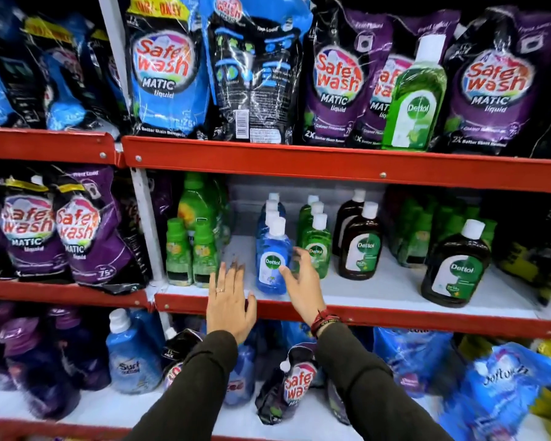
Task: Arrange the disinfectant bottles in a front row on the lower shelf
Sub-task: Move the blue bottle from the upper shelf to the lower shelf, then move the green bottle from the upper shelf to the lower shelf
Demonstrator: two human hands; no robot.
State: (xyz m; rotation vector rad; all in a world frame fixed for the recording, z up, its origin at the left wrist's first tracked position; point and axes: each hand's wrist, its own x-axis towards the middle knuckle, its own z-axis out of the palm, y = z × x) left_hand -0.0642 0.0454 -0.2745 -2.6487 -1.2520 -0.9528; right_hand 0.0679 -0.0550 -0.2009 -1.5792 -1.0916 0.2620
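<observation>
Reaching from below in the head view, both hands frame a blue disinfectant bottle (272, 259) that stands upright at the front edge of the white shelf (379, 283), just behind its red lip. The left hand (229, 308) lies flat and spread over the lip, to the left of that bottle, gripping nothing; a ring shows on one finger. The right hand (301, 286) is open with its fingers (303, 254) splayed; its thumb rests against the bottle's label, while the fingertips hover between the blue bottle and the green disinfectant bottle (315, 249) beside it, without closing on either. More blue bottles queue behind the front one, and more green ones behind theirs. To the right stands a brown bottle (361, 246) with another behind it, and further right, nearer the front edge, a larger brown bottle (457, 265). One tall green bottle (415, 97) sits on the shelf above among purple detergent pouches (334, 81). Small green bottles (191, 253) stand at the shelf's left end.
</observation>
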